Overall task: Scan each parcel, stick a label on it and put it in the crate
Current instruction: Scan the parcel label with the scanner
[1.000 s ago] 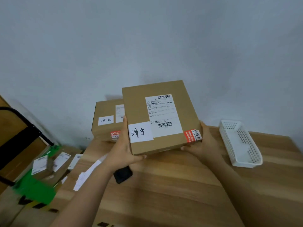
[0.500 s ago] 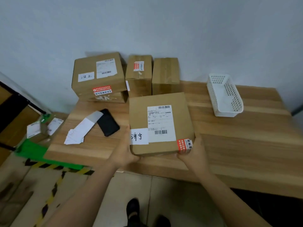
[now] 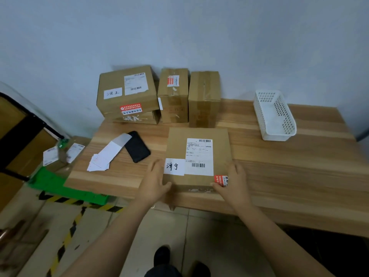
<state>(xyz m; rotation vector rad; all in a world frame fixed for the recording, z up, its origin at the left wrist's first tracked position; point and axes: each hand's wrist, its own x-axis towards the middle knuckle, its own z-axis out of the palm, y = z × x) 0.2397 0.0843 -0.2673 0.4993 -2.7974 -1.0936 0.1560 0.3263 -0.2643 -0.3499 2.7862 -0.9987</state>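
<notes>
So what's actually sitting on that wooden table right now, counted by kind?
Cardboard parcels: 5 (front parcel, big top parcel, flat parcel beneath it, red-stickered parcel, plain parcel)
Black phone: 1
White basket: 1
Stack of paper labels: 1
Total: 8

**Soft light, smeared corners**

Cool, diffuse light fills my view. The stacked brown cardboard boxes shadow the pale grey-blue wall faintly. Print on the flat brown cardboard parcel looks crisp; the lower left corner smears, and the light wooden table bows at its edge.
</notes>
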